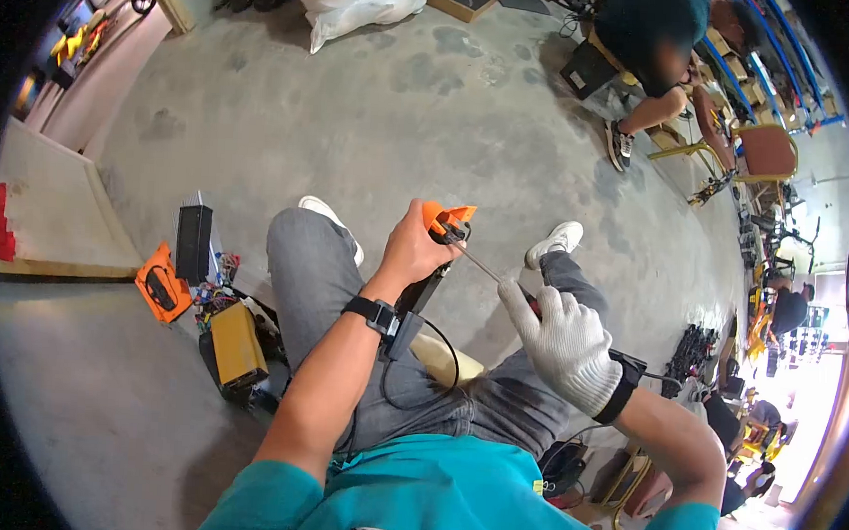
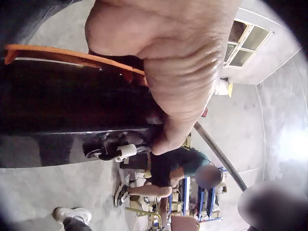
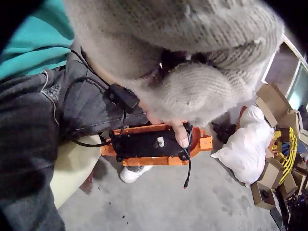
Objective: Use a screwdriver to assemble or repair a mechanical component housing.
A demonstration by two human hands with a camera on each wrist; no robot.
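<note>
The orange-and-black device (image 1: 450,216) is held up above the person's knees. The bare left hand (image 1: 412,250) curls tightly round its middle, so most of the black body is covered in the head view and is only a dark blur in the left wrist view. A screwdriver (image 1: 486,267) runs its thin shaft to the device's orange top, where the tip is hidden, and the gloved right hand (image 1: 561,342) closes round the handle, burying almost all of it. In the right wrist view the glove blocks the tool, and a short black cable (image 3: 188,169) dangles from the device.
</note>
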